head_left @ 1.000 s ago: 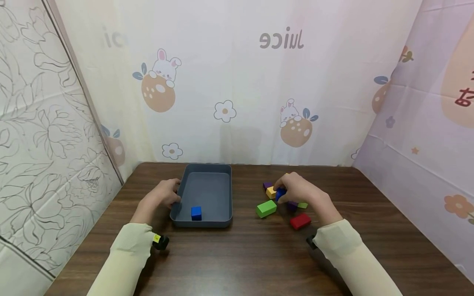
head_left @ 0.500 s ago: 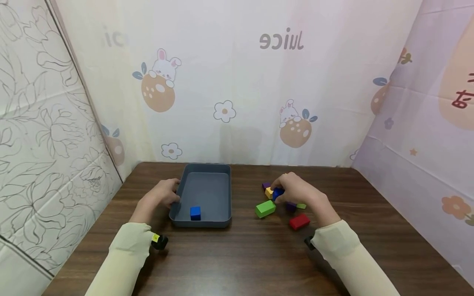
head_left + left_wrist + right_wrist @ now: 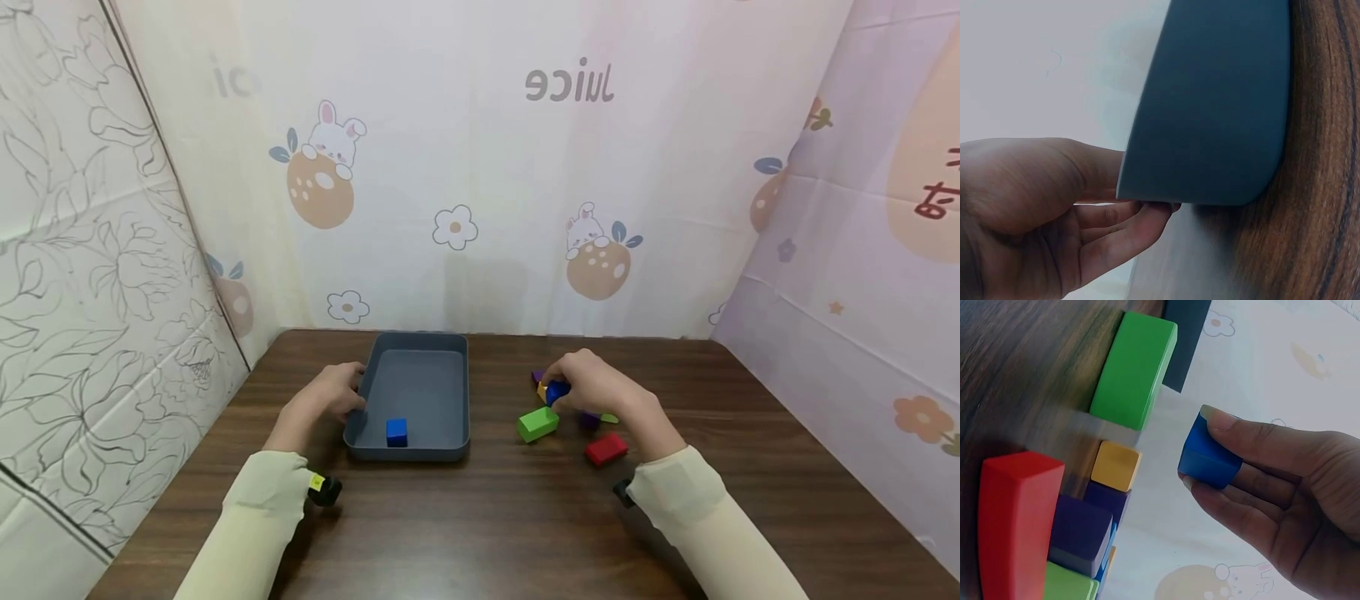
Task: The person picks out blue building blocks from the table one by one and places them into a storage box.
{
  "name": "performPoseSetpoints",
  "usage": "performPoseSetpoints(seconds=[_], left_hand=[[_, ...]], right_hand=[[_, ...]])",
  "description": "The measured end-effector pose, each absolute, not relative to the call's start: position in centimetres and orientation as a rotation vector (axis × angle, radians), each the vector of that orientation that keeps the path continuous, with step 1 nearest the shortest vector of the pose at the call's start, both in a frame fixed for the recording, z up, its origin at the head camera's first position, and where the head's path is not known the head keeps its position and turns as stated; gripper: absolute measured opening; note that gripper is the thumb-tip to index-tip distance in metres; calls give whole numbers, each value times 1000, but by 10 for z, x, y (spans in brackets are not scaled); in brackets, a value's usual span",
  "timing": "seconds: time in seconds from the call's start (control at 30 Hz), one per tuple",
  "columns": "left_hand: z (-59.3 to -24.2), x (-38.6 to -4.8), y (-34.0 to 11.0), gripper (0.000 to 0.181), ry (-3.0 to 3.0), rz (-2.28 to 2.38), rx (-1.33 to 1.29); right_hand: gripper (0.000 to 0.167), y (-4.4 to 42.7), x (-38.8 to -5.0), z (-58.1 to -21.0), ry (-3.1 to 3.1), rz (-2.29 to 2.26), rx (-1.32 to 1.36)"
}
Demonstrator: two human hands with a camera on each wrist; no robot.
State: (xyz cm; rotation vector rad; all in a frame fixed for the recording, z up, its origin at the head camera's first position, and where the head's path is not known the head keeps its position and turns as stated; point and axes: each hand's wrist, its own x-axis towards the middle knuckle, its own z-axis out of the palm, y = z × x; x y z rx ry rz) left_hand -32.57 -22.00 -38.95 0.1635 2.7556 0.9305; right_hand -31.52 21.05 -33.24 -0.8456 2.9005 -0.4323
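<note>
In the head view my left hand (image 3: pixel 336 390) is at the left side of the grey tray (image 3: pixel 460 400). The left wrist view has its thumb at the rim and curled fingers (image 3: pixel 1129 240) against the tray's corner; the thumb tip is hidden. A blue cube (image 3: pixel 397 432) lies inside the tray near its front. My right hand (image 3: pixel 592 386) pinches another blue block (image 3: pixel 1210 456) between thumb and fingers, raised off the table. Beside it lie a green block (image 3: pixel 537 424), a yellow block (image 3: pixel 1116 465), dark purple blocks (image 3: pixel 1082 531) and a red block (image 3: pixel 607 450).
A light green block (image 3: pixel 1069 584) is partly hidden by its neighbours. Patterned curtains (image 3: pixel 480 167) hang behind the wooden table (image 3: pixel 480 525) and at both sides.
My right hand has shifted slightly left with the blue block, now covering more of the yellow one. The left hand and the tray stay nearly in place.
</note>
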Motion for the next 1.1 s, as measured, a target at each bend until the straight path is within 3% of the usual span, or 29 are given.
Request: performPoseSetpoints(seconds=[0.47, 1.1], left_hand=[[-388, -323, -219, 67, 2764, 916, 145], [-391, -323, -217, 69, 2751, 954, 141]], right_hand=[[24, 190, -307, -325, 2911, -413, -952], [29, 162, -306, -323, 2865, -485, -994]])
